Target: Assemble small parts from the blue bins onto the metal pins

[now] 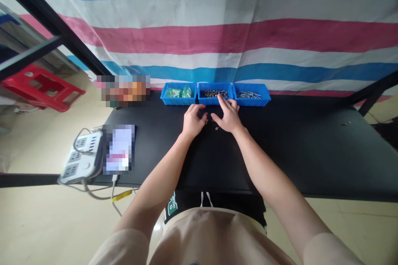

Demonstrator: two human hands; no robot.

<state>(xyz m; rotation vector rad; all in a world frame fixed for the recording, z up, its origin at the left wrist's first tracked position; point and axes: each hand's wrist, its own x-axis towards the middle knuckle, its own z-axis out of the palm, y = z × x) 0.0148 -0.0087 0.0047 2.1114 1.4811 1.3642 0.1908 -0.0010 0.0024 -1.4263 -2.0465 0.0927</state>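
Note:
Over the black table, my left hand (193, 121) is loosely curled, with a gap between thumb and fingers. A tiny brass-coloured metal piece (206, 121) shows at its thumb tip; it looks to lie by the thumb rather than be gripped. My right hand (229, 116) has its thumb and index finger spread apart, the index fingertip reaching the front edge of the middle blue bin (214, 101). That bin holds many small dark and brass-coloured metal parts. Between my hands a small silvery metal piece (217, 128) lies on the tabletop.
The left blue bin (178, 101) holds green and white pieces, the right blue bin (253, 102) thin metal pins. On the black table (298, 145) are a power strip (82, 157), a blurred flat item (120, 149) and small bits (345, 124). A striped sheet (199, 8) hangs behind.

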